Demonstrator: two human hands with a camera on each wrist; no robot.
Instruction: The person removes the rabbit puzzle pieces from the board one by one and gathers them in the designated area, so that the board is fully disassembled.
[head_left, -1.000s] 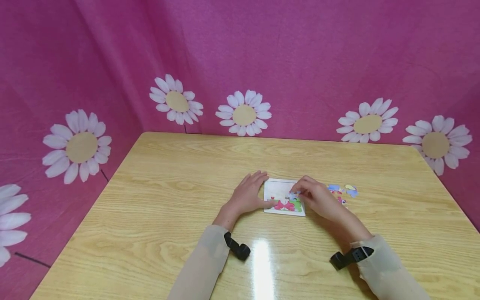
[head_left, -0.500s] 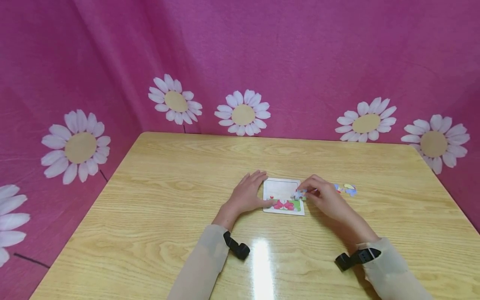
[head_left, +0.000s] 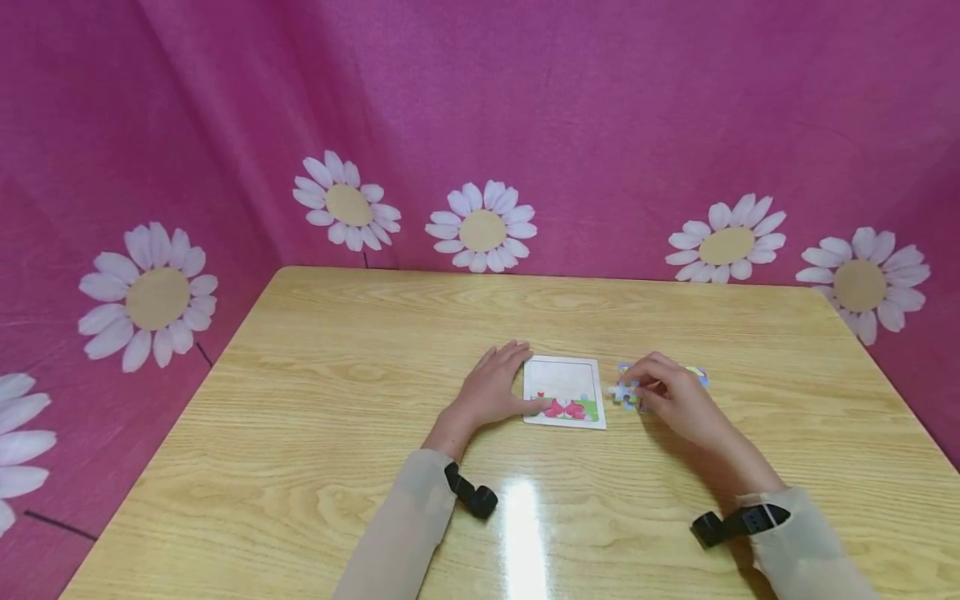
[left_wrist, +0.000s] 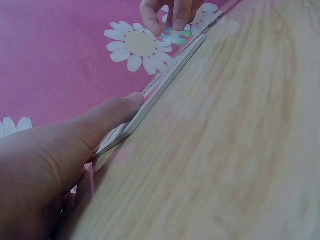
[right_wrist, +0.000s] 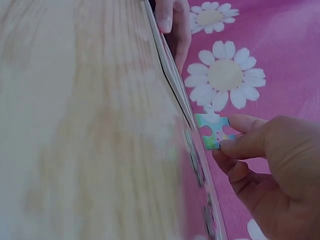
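Note:
My left hand (head_left: pixel 491 389) lies at the left side of a white puzzle tray (head_left: pixel 562 369). Its thumb presses on the lower left of the tray, with the fingers stretched along the left edge. Pink and green pieces (head_left: pixel 576 410) sit along the bottom of the tray, partly under the thumb. To the right of the tray, my right hand (head_left: pixel 678 400) pinches a puzzle piece (right_wrist: pixel 212 129) between thumb and fingertips. This piece is blue and green with a pale knob. In the left wrist view it shows under the right fingertips, beyond the tray's edge.
Several loose puzzle pieces (head_left: pixel 699 375) lie on the wooden table (head_left: pixel 360 367), partly hidden by the right hand. A pink curtain (head_left: pixel 600 108) with daisies stands behind the table and at its left. Black straps with cameras sit on both wrists.
My right hand has drawn the pinched piece off the tray to the right, over toward the loose pieces. The left hand has stayed on the tray.

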